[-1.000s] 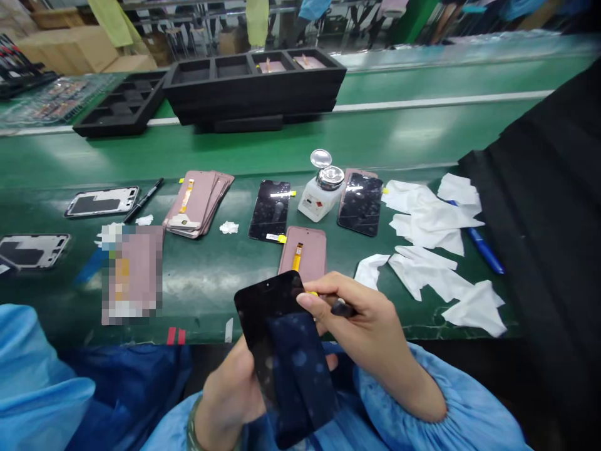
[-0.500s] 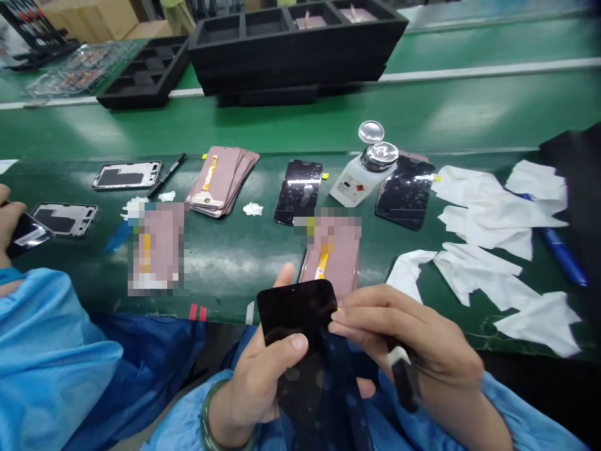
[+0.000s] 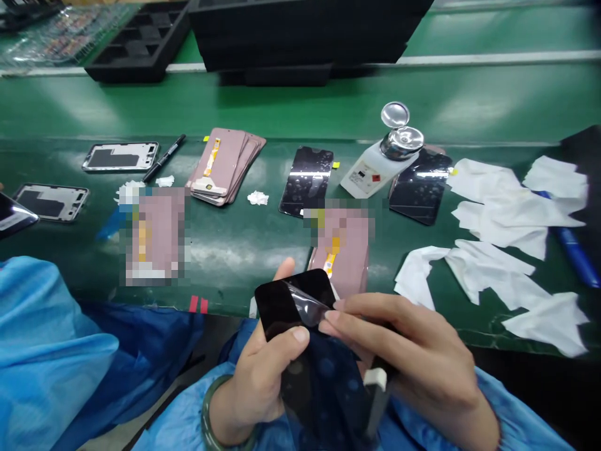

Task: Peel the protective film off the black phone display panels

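My left hand (image 3: 258,382) is closed around a black phone screen (image 3: 277,307), its thumb lying on the glass. At the screen's upper right corner my right hand (image 3: 417,351) pinches a clear protective film (image 3: 304,302), a strip of which stands lifted and creased off the glass. The lower part of the film seems to lie flat on the screen. Tucked under the right hand's other fingers is a black stick-like tool with a white band (image 3: 377,391); its far end is blurred. Just beyond the screen lies a stack of pink-backed screens (image 3: 350,257), partly pixelated.
A white pump bottle (image 3: 370,172) with its lid up leans by dark screens (image 3: 420,188). White wipes (image 3: 493,219) and a blue pen (image 3: 577,257) are at the right. More pink-backed screens (image 3: 230,156), phone frames (image 3: 121,156) and a co-worker's blue sleeve (image 3: 42,338) are left; black trays (image 3: 300,37) stand behind.
The film's upper edge has come up off the screen, pulled down and leftward by my right hand. The black tool has tilted. The view has dipped, so the table things sit higher.
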A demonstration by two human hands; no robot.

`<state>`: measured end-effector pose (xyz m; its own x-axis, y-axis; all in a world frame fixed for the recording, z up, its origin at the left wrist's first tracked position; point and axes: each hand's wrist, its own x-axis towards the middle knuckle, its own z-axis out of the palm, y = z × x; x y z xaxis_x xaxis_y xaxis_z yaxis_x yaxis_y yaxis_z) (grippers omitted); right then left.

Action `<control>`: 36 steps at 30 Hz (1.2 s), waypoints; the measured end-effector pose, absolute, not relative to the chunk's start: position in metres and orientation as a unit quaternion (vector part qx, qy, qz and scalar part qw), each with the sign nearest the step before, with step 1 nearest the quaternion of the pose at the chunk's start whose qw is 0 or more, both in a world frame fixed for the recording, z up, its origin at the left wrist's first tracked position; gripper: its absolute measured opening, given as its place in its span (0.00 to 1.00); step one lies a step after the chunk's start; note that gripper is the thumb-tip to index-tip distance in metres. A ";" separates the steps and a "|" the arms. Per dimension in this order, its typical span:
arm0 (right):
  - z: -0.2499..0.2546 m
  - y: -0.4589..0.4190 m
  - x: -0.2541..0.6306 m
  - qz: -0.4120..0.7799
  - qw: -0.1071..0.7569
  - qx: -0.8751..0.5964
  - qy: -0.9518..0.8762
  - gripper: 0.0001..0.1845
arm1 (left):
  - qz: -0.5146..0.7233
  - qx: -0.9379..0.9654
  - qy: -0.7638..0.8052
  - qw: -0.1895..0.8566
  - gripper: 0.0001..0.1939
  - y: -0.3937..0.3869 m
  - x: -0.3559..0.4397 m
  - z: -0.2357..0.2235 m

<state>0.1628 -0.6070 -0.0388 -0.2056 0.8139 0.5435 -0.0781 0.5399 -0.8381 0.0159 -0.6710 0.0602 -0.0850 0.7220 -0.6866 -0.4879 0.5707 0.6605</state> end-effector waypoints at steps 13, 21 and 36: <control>-0.048 -0.611 0.157 0.455 0.545 -0.281 -0.646 0.08 | 0.467 0.102 0.559 0.678 0.52 -0.674 0.008 0.050; -0.049 -0.610 0.156 0.414 0.555 -0.271 -0.668 0.07 | 0.472 0.077 0.572 0.667 0.52 -0.666 0.014 0.065; -0.039 -0.610 0.151 0.431 0.579 -0.314 -0.617 0.11 | 0.461 0.116 0.536 0.698 0.61 -0.671 0.006 0.054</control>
